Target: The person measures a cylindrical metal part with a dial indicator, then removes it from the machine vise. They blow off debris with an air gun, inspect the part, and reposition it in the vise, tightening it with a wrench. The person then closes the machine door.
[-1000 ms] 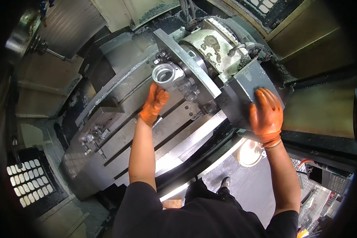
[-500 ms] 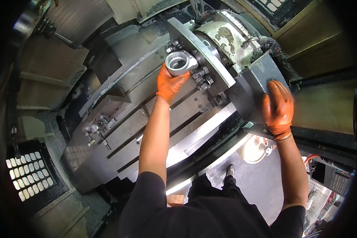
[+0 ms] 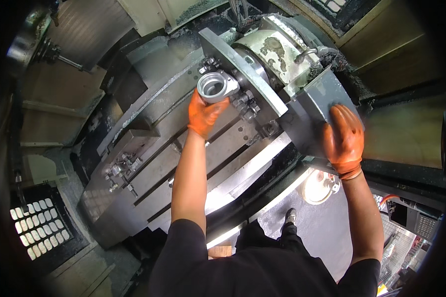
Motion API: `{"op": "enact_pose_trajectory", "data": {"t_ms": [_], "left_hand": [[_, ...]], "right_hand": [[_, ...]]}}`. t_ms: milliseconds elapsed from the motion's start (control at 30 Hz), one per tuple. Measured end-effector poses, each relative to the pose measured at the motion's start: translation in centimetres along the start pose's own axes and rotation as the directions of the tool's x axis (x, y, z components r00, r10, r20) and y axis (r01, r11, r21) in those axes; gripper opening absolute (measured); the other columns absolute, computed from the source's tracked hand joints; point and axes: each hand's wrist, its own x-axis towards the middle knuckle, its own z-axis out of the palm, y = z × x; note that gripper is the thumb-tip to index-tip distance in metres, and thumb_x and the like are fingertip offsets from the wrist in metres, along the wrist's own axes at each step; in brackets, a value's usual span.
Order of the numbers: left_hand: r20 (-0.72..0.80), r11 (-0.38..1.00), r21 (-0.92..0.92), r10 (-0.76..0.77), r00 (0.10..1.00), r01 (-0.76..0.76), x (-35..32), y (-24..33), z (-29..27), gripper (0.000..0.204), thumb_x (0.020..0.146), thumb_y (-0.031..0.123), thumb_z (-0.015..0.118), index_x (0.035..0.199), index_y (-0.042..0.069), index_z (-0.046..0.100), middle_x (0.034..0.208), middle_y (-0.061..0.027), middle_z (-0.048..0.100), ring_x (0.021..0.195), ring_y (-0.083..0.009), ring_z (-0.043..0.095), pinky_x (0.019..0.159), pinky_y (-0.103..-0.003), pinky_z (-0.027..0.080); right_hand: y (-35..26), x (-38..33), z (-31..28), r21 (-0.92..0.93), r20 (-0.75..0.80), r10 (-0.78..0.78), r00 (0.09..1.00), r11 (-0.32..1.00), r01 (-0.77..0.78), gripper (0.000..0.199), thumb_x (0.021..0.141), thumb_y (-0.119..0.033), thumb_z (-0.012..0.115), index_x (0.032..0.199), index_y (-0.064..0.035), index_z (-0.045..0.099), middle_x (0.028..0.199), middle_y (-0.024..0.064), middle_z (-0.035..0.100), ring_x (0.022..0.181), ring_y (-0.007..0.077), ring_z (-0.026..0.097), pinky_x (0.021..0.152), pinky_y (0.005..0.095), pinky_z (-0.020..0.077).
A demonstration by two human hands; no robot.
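My left hand (image 3: 205, 113), in an orange glove, is closed around the near side of a ring-shaped grey metal housing (image 3: 214, 87). The housing's round bore faces up, and its flanged side points at an upright steel plate (image 3: 243, 69). Clamp blocks (image 3: 246, 105) with bolts sit on both sides of it along that plate. Whether the housing touches the plate or clamps, I cannot tell. My right hand (image 3: 346, 141), also gloved in orange, lies with fingers stretched out on a dark grey sheet-metal box (image 3: 324, 96) to the right of the plate.
Under the housing runs a slotted machine table (image 3: 193, 163) with another bolted clamp (image 3: 123, 171) at its left. Behind the plate stands a worn, pale rotary unit (image 3: 275, 49) with a hose. A tool spindle (image 3: 47, 49) is at upper left. A white round container (image 3: 318, 187) stands on the floor.
The whole view has shifted slightly. The housing in my left hand is tipped a little, showing more of its bore. My right hand stays on the grey box.
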Motion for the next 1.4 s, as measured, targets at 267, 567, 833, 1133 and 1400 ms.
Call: {"op": "enact_pose_trajectory", "data": {"t_ms": [267, 567, 833, 1133, 1400], "left_hand": [[-0.022, 0.998, -0.060, -0.027, 0.999, 0.025, 0.1, -0.6, -0.1, 0.062, 0.085, 0.000, 0.079, 0.141, 0.001, 0.053, 0.118, -0.0100, 0.068, 0.097, -0.0181, 0.070, 0.085, -0.032, 0.059], [-0.008, 0.996, -0.092, 0.017, 1.000, -0.017, 0.0, -0.9, -0.7, 0.060, 0.084, 0.001, 0.079, 0.139, 0.000, 0.055, 0.115, -0.0114, 0.070, 0.094, -0.0182, 0.072, 0.085, -0.032, 0.060], [-0.060, 0.997, -0.046, -0.067, 0.996, 0.065, -0.2, 0.3, -0.7, 0.054, 0.082, 0.003, 0.086, 0.130, 0.002, 0.060, 0.119, -0.0044, 0.070, 0.107, -0.0143, 0.068, 0.096, -0.031, 0.055], [-0.318, 0.981, 0.177, -0.026, 0.948, 0.086, -6.4, 1.8, -6.0, 0.050, 0.082, 0.003, 0.085, 0.126, 0.004, 0.061, 0.119, -0.0045, 0.069, 0.107, -0.0149, 0.067, 0.096, -0.031, 0.055], [-0.199, 0.997, 0.077, -0.006, 0.980, 0.022, -18.3, 7.6, 1.0, 0.090, 0.073, 0.004, 0.089, 0.150, -0.003, 0.044, 0.137, -0.0132, 0.060, 0.124, -0.0246, 0.063, 0.105, -0.037, 0.054]], "right_hand": [[-0.1, -0.3, 0.1, -0.002, -0.001, 0.009, 1.000, 1.000, -0.009, 0.042, 0.086, -0.006, 0.072, 0.126, 0.0044, 0.065, 0.126, 0.0223, 0.068, 0.120, 0.0421, 0.064, 0.107, 0.0494, 0.0487], [0.1, 0.1, 0.1, 0.021, -0.008, 0.011, 1.000, 1.000, -0.011, 0.042, 0.086, -0.006, 0.073, 0.127, 0.0040, 0.065, 0.127, 0.0217, 0.068, 0.121, 0.0416, 0.064, 0.107, 0.0498, 0.0489], [0.1, 0.3, 0.1, 0.001, -0.026, 0.013, 1.000, 1.000, -0.013, 0.042, 0.087, -0.007, 0.073, 0.127, 0.0037, 0.065, 0.127, 0.0222, 0.068, 0.121, 0.0412, 0.064, 0.107, 0.0498, 0.0490], [-0.6, 0.0, -0.1, -0.012, -0.039, 0.028, 0.999, 1.000, -0.029, 0.038, 0.087, -0.006, 0.072, 0.124, 0.0032, 0.067, 0.124, 0.0219, 0.070, 0.119, 0.0418, 0.065, 0.107, 0.0484, 0.0492], [-0.5, -0.3, -0.6, -0.013, -0.070, -0.007, 0.998, 1.000, 0.006, 0.044, 0.089, -0.014, 0.074, 0.129, 0.0010, 0.066, 0.126, 0.0198, 0.070, 0.121, 0.0427, 0.063, 0.111, 0.0491, 0.0437]]}}
